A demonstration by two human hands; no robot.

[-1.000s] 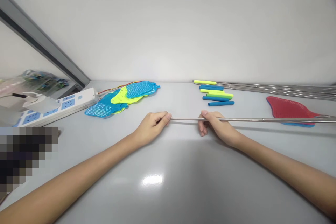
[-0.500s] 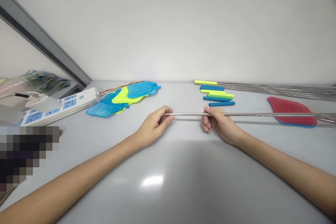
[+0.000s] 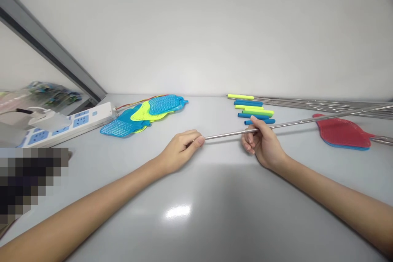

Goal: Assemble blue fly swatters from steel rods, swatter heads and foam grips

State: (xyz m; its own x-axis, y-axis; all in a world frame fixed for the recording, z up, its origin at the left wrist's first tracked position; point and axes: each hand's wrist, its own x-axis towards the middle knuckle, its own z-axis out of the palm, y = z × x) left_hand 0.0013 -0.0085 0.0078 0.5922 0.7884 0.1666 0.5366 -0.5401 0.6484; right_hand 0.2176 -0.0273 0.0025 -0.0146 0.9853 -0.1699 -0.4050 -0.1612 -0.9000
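Note:
A thin silver telescopic rod (image 3: pixel 294 123) slants up to the right across both hands, its far end running out of view. My left hand (image 3: pixel 181 149) is closed, pinching the rod's thin left end, whose tip is hidden by the fingers. Farther along, my right hand (image 3: pixel 260 141) grips the same rod, thumb on top and fingers curled beneath. Just behind the right hand lie several blue and yellow-green handle sleeves (image 3: pixel 259 122). A red fly swatter head (image 3: pixel 344 131) rests on a blue one at the right, beneath the raised rod.
Blue and yellow mesh swatter heads (image 3: pixel 123 123) are piled at the back left. Beside them sits a white power strip (image 3: pixel 101 112) with a plugged-in adapter (image 3: pixel 50 118). More metal rods (image 3: pixel 325 106) lie along the wall at the back right.
The rod's right part has tilted upward, away from the red swatter head. My right hand has risen and shifted slightly right along with it; the left hand barely moved.

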